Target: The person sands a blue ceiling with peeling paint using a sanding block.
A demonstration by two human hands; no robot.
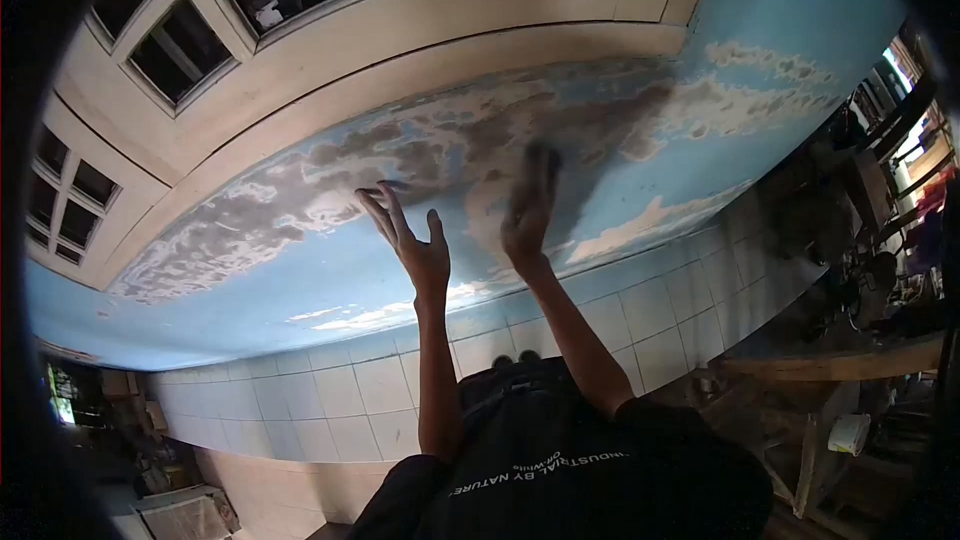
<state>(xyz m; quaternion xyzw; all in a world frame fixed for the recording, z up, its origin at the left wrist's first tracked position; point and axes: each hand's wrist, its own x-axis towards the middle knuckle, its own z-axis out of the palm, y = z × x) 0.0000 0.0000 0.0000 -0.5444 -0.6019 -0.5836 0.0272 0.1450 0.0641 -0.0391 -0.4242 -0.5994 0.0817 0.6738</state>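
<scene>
A light blue wall (380, 285) fills the middle of the view, with peeled, grey and whitish patches (230, 230) where paint has come off. My left hand (408, 240) is raised at the wall with its fingers spread and nothing in it; its fingertips are at a peeled patch. To its right, my right hand (532, 205) is up at the wall too, over a darker, shadowed patch. Motion smears its fingers, and whether something dark is in them cannot be made out.
Cream window frames (400, 35) with dark panes run above the peeled area. White tiles (350, 390) line the lower wall. On the right are a wooden table edge (840, 362), a small white item (848, 434) and clutter. A framed panel (185, 518) lies at lower left.
</scene>
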